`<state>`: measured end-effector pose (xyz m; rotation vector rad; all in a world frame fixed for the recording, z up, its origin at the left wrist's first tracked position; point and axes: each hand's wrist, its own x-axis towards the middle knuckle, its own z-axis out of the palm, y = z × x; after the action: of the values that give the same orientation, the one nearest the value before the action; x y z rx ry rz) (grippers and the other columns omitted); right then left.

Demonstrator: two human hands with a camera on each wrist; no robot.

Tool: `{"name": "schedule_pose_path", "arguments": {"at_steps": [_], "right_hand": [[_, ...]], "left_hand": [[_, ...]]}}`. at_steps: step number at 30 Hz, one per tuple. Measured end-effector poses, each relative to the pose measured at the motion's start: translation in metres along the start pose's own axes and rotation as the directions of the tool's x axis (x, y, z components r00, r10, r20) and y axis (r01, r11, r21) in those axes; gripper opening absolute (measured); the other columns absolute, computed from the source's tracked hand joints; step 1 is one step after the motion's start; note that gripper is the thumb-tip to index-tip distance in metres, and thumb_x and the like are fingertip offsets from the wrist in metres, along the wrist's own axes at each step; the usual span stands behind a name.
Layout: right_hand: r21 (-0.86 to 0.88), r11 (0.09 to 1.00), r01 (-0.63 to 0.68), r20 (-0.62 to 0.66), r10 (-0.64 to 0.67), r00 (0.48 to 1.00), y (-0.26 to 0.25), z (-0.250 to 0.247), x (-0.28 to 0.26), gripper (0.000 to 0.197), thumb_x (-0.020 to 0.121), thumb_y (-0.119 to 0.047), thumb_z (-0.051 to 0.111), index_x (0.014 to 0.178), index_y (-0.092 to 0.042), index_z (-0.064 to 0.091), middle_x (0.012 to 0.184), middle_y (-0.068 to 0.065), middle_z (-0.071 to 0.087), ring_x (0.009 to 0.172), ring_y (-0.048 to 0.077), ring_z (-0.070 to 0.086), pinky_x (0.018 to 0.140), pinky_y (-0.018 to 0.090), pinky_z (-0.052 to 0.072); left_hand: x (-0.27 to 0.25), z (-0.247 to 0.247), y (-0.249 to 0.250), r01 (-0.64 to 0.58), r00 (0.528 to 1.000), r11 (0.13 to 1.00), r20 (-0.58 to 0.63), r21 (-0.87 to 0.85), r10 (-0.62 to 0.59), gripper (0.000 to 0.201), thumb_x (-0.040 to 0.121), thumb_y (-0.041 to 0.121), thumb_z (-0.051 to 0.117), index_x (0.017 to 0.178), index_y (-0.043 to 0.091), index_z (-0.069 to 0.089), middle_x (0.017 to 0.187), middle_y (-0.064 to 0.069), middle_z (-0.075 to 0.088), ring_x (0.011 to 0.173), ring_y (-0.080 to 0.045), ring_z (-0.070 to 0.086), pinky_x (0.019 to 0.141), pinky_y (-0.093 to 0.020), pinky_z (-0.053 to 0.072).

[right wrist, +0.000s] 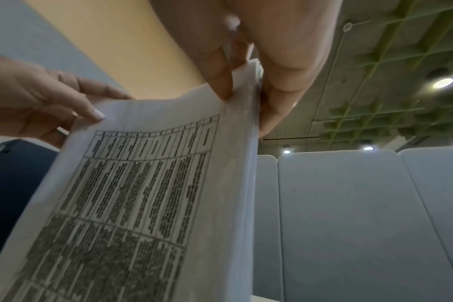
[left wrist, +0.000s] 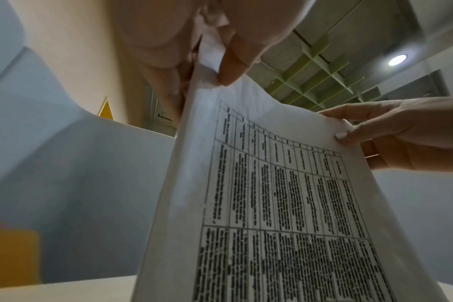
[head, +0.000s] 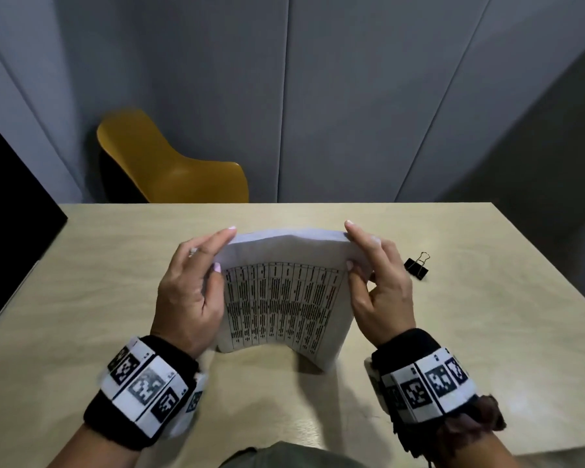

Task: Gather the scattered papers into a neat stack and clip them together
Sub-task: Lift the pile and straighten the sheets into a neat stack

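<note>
A stack of white papers [head: 281,298] with a printed table on the front sheet stands upright on its lower edge on the beige table [head: 487,332], bowed slightly towards me. My left hand [head: 196,282] pinches the stack's left edge between thumb and fingers, and my right hand [head: 375,282] pinches the right edge the same way. The left wrist view shows the papers [left wrist: 285,194] close up under my left hand [left wrist: 207,61], and the right wrist view shows the papers [right wrist: 142,194] under my right hand [right wrist: 246,81]. A black binder clip [head: 417,266] lies on the table just right of my right hand.
A mustard-yellow chair [head: 169,163] stands behind the table's far edge on the left. Grey wall panels [head: 352,96] rise behind it. A dark object [head: 11,197] borders the table's left side.
</note>
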<state>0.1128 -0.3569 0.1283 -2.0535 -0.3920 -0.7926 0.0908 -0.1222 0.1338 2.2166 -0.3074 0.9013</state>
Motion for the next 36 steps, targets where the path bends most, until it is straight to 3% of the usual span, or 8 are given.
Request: {"name": "schedule_pose_path", "arguments": {"at_steps": [7,11,14,18,21,25,31,36], "right_hand": [[0.054,0.999,-0.004,0.014,0.004,1.000,-0.008,-0.007,0.000,0.045,0.083,0.003,0.048,0.121,-0.018,0.059,0.109,0.006,0.061,0.098,0.007,0.057,0.087,0.014,0.045],[0.259,0.957,-0.129,0.033,0.125,0.992,-0.006,-0.010,0.002,0.050,0.083,0.006,0.051,0.121,-0.027,0.055,0.103,-0.003,0.064,0.092,-0.003,0.060,0.082,0.009,0.044],[0.520,0.817,-0.248,0.080,0.242,0.967,0.001,-0.015,0.004,0.056,0.082,0.012,0.057,0.120,-0.030,0.054,0.076,0.005,0.058,0.067,0.000,0.053,0.071,0.009,0.045],[0.664,0.651,-0.368,0.185,0.335,0.924,0.009,-0.016,0.005,0.015,0.073,-0.019,0.074,0.085,-0.026,0.075,0.081,-0.010,0.074,0.080,0.002,0.065,0.074,0.014,0.050],[0.738,0.504,-0.449,0.253,0.410,0.876,0.017,-0.015,0.003,0.041,0.055,-0.051,0.081,0.085,-0.023,0.076,0.086,-0.007,0.074,0.082,0.009,0.065,0.072,0.020,0.052],[0.824,0.328,-0.462,0.282,0.469,0.837,0.018,-0.011,0.002,0.047,0.044,-0.049,0.086,0.081,-0.022,0.075,0.080,-0.008,0.071,0.072,0.006,0.063,0.063,0.018,0.051],[0.841,0.330,-0.429,0.247,0.472,0.846,0.020,-0.006,0.000,0.052,0.045,-0.048,0.086,0.088,-0.023,0.072,0.080,-0.009,0.068,0.072,0.005,0.060,0.060,0.017,0.049],[0.644,0.507,-0.573,0.393,0.423,0.816,0.029,0.000,-0.006,0.059,0.057,-0.013,0.080,0.111,-0.023,0.061,0.092,-0.005,0.071,0.083,0.007,0.065,0.072,0.020,0.053]], "left_hand": [[-0.001,-0.007,0.004,-0.001,0.998,1.000,0.057,-0.031,0.003,0.041,0.092,0.014,0.036,0.126,0.009,0.056,0.115,-0.006,0.060,0.103,-0.010,0.053,0.093,-0.004,0.034],[0.005,-0.012,0.000,0.060,0.996,0.994,0.066,-0.091,-0.054,0.035,0.089,0.011,0.045,0.121,0.014,0.061,0.105,0.013,0.064,0.094,0.003,0.057,0.086,0.001,0.035],[0.009,-0.018,-0.008,0.219,0.975,0.932,0.101,-0.289,-0.198,0.036,0.083,0.019,0.056,0.115,0.034,0.063,0.092,0.024,0.069,0.085,0.004,0.060,0.080,-0.002,0.041],[0.013,-0.025,-0.021,0.365,0.930,0.742,0.182,-0.562,-0.320,0.027,0.078,0.013,0.068,0.084,0.039,0.075,0.081,0.020,0.073,0.077,0.005,0.064,0.076,-0.017,0.055],[0.012,-0.027,-0.025,0.425,0.904,0.628,0.276,-0.652,-0.326,0.033,0.061,0.053,0.076,0.086,0.032,0.076,0.083,0.013,0.075,0.078,-0.001,0.065,0.072,-0.019,0.056],[0.010,-0.024,-0.029,0.431,0.901,0.584,0.297,-0.688,-0.316,0.046,0.052,0.062,0.077,0.086,0.031,0.077,0.081,0.011,0.075,0.076,-0.002,0.063,0.071,-0.019,0.055],[0.006,-0.017,-0.032,0.391,0.919,0.553,0.275,-0.736,-0.283,0.044,0.060,0.054,0.078,0.099,0.033,0.073,0.077,0.010,0.068,0.075,-0.004,0.058,0.074,-0.016,0.050],[-0.003,-0.002,-0.036,0.462,0.882,0.614,0.402,-0.640,-0.245,0.051,0.053,0.029,0.077,0.103,0.039,0.069,0.093,0.018,0.070,0.084,0.002,0.061,0.077,-0.010,0.048]]}}
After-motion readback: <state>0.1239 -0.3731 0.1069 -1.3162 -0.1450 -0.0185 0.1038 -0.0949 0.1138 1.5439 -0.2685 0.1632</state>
